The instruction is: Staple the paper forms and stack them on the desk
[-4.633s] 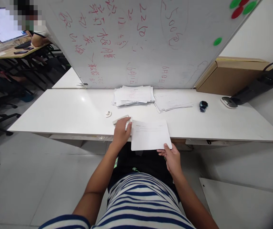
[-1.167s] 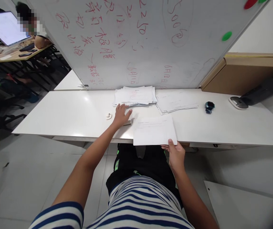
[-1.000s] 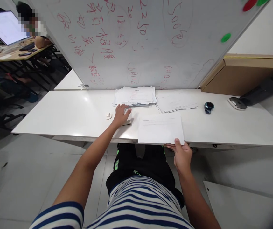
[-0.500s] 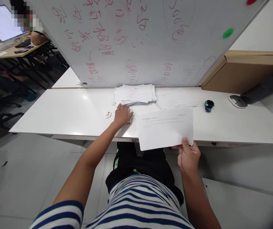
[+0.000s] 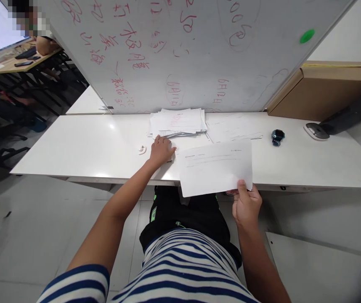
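Head view: printed paper (image 5: 215,170), above tabletop (image 5: 88,147) front edge, long axis left to right, right end angled slightly away; near-right corner pinched in my right grip (image 5: 246,202). My left grip (image 5: 161,150), palm down; whether holding, cannot tell. Cardboard box (image 5: 322,92), contents hidden.

Along the back edge of the long white worktop (image 5: 82,145), upright white whiteboard (image 5: 199,54); right of that, brown cardboard box (image 5: 319,93). Before the whiteboard's middle, thick stack of white paper sheets (image 5: 177,122); just right, loose white paper sheets (image 5: 231,127); farther right, dark blue wristwatch (image 5: 277,136). Between stack and front edge, bare left hand (image 5: 160,151); left of that, small white curved piece (image 5: 142,150). Over the front edge, in the bare right hand (image 5: 246,203), rectangular white paper sheet (image 5: 216,170).
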Tool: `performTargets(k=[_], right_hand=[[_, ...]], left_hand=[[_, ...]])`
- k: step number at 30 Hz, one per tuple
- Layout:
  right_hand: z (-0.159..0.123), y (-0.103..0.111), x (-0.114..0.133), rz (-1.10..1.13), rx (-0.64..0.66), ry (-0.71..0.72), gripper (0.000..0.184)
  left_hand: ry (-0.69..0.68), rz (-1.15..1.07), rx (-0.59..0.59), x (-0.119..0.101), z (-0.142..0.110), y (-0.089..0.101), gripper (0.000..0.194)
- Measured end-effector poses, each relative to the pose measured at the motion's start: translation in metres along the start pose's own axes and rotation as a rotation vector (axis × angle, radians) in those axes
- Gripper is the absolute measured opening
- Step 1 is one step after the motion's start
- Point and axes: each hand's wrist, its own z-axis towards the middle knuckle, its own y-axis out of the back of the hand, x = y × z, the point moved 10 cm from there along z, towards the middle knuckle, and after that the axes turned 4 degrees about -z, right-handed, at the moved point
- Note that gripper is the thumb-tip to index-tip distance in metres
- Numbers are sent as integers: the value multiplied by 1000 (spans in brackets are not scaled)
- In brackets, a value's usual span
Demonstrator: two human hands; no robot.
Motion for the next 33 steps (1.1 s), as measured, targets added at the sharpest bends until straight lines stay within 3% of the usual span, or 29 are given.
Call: performTargets(k=[8, 17, 21, 24, 28, 31, 33], right_hand=[[3, -2, 3, 33, 34, -35, 38], [6, -4, -15, 3, 41, -40, 37], [21, -17, -17, -19, 66, -60, 37], [50, -55, -20, -30, 169, -119, 41], [102, -142, -17, -17, 327, -135, 37], [133, -202, -26, -97, 335, -181, 21], [142, -227, -39, -197, 309, -227, 16]], left_hand=[[42, 27, 87, -2, 1, -4, 52], [20, 7, 34, 5, 5, -9, 53], [-8, 8, -36, 2, 1, -3, 46], [-64, -5, -137, -6, -5, 9, 39], [-66, -53, -166, -8, -10, 17, 32], [-11, -92, -135, -3, -10, 16, 32], [3, -114, -114, 0, -9, 14, 34]])
